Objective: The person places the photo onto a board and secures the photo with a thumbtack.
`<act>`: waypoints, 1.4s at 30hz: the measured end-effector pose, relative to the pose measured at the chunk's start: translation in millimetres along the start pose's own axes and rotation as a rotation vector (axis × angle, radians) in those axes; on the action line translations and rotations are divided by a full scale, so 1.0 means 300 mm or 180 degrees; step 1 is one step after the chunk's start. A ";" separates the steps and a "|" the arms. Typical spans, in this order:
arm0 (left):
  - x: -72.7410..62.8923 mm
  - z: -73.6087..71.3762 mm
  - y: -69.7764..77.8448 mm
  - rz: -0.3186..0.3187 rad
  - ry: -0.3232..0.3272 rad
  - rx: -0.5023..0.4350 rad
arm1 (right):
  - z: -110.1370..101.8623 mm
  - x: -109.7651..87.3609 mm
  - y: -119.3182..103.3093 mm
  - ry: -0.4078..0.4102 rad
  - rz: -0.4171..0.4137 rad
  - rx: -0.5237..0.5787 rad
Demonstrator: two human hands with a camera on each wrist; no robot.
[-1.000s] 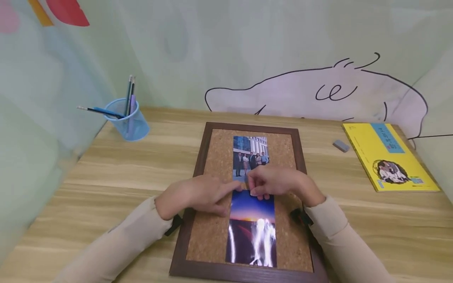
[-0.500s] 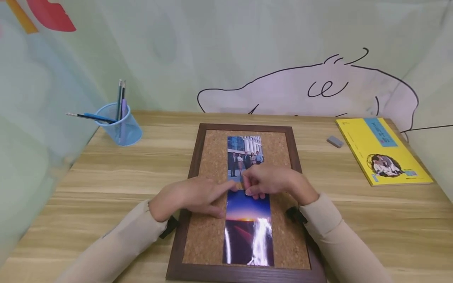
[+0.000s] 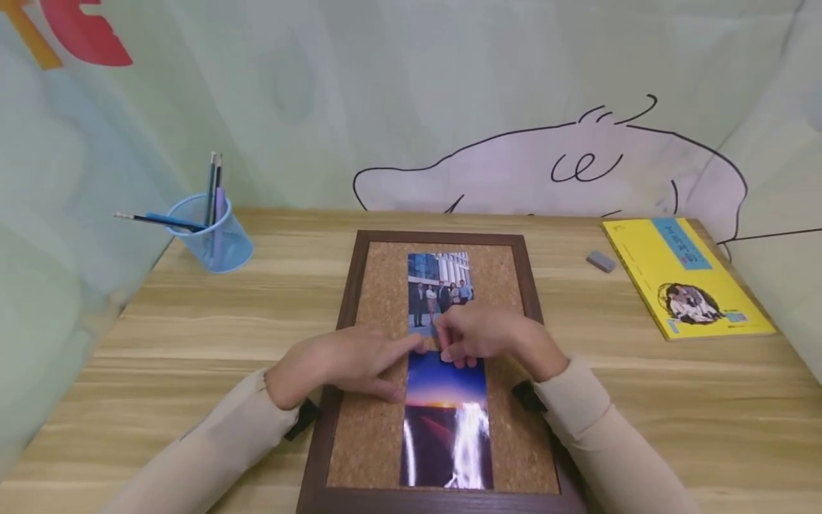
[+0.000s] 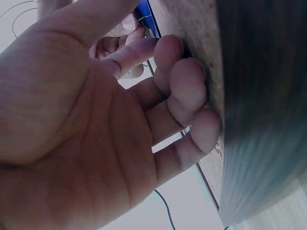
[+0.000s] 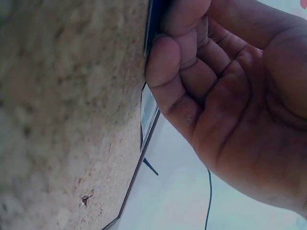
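Observation:
A cork board [image 3: 369, 446] in a dark brown frame lies on the table in the head view. Near its top is a photo of several people in front of a building [image 3: 430, 275]; below it lies a glossy sunset photo [image 3: 443, 389]. My left hand [image 3: 356, 360] rests over the cork, index finger reaching to the sunset photo's top left corner. Thumb and index finger of my right hand [image 3: 481, 333] pinch at that photo's top edge. In the left wrist view a thin, pin-like line shows by those fingertips; the rest is hidden by the fingers.
A light blue mesh cup [image 3: 215, 239] with pens and pencils stands at the back left of the wooden table [image 3: 212, 325]. To the board's right lie a grey eraser [image 3: 601, 261] and a yellow book [image 3: 681, 282]. A patterned wall covering [image 3: 308, 93] rises behind.
The head view has shifted, so board, cup and book appear a little further left. Both hands keep their place on the board, with hardly any change in the fingers.

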State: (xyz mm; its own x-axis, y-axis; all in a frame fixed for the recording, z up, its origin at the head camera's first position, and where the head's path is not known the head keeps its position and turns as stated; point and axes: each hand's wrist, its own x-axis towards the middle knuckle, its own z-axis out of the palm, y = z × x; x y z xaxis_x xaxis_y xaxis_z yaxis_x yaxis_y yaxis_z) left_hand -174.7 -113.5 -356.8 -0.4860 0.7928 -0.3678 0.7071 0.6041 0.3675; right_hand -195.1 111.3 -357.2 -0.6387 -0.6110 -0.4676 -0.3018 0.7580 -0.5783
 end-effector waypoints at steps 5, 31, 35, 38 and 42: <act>-0.008 0.007 0.003 0.0004 -0.0036 -0.0028 | 0.025 -0.001 -0.023 0.0056 0.0143 -0.0154; 0.016 -0.009 -0.036 0.0170 -0.0046 -0.0237 | -0.008 0.010 0.014 0.0300 -0.0051 -0.0578; 0.021 -0.019 -0.055 0.0270 -0.0042 -0.0291 | -0.045 -0.011 0.046 0.0121 -0.0307 -0.0358; 0.021 -0.025 -0.070 0.0371 -0.0005 -0.0374 | -0.079 -0.049 0.090 0.0105 -0.0510 -0.0215; 0.012 -0.040 -0.098 0.0368 0.0312 -0.0346 | -0.127 -0.117 0.149 0.0398 -0.0614 -0.0159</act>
State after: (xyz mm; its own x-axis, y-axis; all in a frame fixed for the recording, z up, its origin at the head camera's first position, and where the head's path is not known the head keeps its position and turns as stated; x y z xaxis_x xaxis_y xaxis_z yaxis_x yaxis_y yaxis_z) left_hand -203.4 -127.4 -358.6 -0.4562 0.8584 -0.2347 0.7041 0.5094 0.4947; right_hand -213.2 175.3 -341.4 -0.6477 -0.7149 -0.2634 -0.4593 0.6422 -0.6137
